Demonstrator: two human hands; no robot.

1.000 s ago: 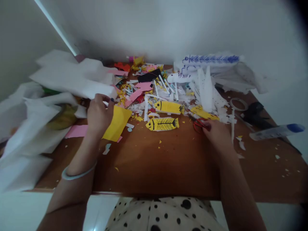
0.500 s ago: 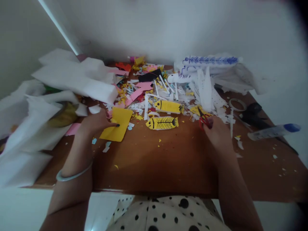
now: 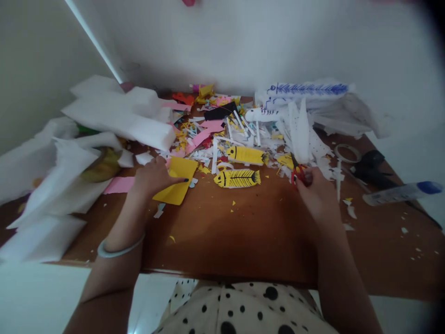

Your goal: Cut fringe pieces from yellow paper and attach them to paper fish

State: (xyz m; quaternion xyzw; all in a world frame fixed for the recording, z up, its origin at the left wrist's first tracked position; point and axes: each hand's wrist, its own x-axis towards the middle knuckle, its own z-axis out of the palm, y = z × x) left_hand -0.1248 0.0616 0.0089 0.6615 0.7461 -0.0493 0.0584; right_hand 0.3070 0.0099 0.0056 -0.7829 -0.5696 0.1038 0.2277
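My left hand (image 3: 153,178) is closed on a sheet of yellow paper (image 3: 178,192), its thumb lying across the top face and some fingers hidden. With my right hand (image 3: 314,185) I grip a small pair of red-handled scissors (image 3: 299,174), blades pointing away from me. Between the hands lies a yellow paper fish (image 3: 239,178) with black fishbone lines. Just behind it is a second yellow fish (image 3: 247,155) with a black-marked head and tail. Small yellow scraps (image 3: 233,203) dot the brown table (image 3: 222,236) in front of them.
White foam pieces (image 3: 118,116) pile up at the left. Paper scraps (image 3: 198,139) and several white pens (image 3: 239,121) cover the back middle. At the right are white fish with blue drawing (image 3: 309,89), a tape roll (image 3: 347,153), a black tool (image 3: 371,169) and a clear blue-ended tube (image 3: 399,191).
The view has shifted slightly, so most things sit a little further right. My left thumb reaches further across the yellow paper. The scissors are still in my right hand, with their handles turned slightly.
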